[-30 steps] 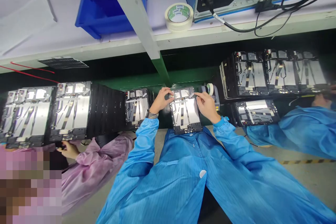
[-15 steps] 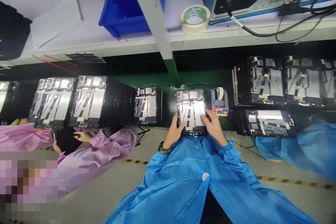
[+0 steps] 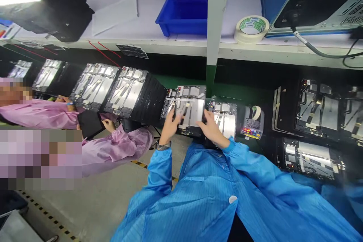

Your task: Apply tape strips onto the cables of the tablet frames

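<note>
Your left hand lay spread across the lower edge of a metal tablet frame, its fingers fanned over the silver shielding and dark strips. Your right hand lay spread on the same frame's lower right corner, just beside a second tablet frame. You could not tell from this view whether either hand was gripping or only pressing.

The first frame sat on a dark green surface, directly in front of your blue smock, with a ridged black mat touching its left side. A tape dispenser stood to the right of the second frame.

More tablet frames lay in a row to the left and in a group to the right. Above them, a shelf held a blue plastic bin, a roll of masking tape and a metal equipment box with a black cable.

On the left, a co-worker's pink sleeve led to a hand near a black panel. A second pink sleeve lay farther along.
</note>
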{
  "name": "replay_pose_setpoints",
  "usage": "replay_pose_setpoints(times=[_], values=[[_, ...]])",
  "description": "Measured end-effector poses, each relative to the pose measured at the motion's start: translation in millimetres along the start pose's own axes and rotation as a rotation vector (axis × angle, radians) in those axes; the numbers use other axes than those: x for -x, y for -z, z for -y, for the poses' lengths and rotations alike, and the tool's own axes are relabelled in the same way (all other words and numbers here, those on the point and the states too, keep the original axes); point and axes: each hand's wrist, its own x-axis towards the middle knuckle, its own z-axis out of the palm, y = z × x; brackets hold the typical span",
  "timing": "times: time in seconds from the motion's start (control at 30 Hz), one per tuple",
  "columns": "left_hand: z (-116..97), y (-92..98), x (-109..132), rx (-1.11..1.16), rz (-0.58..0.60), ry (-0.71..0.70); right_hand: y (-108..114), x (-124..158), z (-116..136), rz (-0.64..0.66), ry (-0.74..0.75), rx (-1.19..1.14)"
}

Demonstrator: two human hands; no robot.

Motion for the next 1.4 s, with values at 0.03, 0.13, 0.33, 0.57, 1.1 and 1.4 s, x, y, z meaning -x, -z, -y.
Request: replay_pose_setpoints(times=[0.03,0.13,0.33,0.57,1.1,1.4], values=[[8,15.7,-15,-0.055,-0.037,0.014,-19,-14,8,0.044,-0.019,-0.022],[28,48.6,-52,-0.193,-0.1,0.066,-67,-45,25,0.108,-0.126,-0.028],[51,53.9,-77,-0.333,-0.112,0.147,-103,-64,18,0.164,-0.238,0.024],[46,52.3,-79,-0.325,-0.105,0.233,-101,-73,19,0.157,-0.242,0.053],[-59,-91.9,-39,-0.134,0.028,-0.344,116,123,-218,-1.146,-0.741,-0.821],[-97,-159.1,-50,-0.165,0.263,-0.478,96,86,-240,-1.115,-0.736,-1.015]])
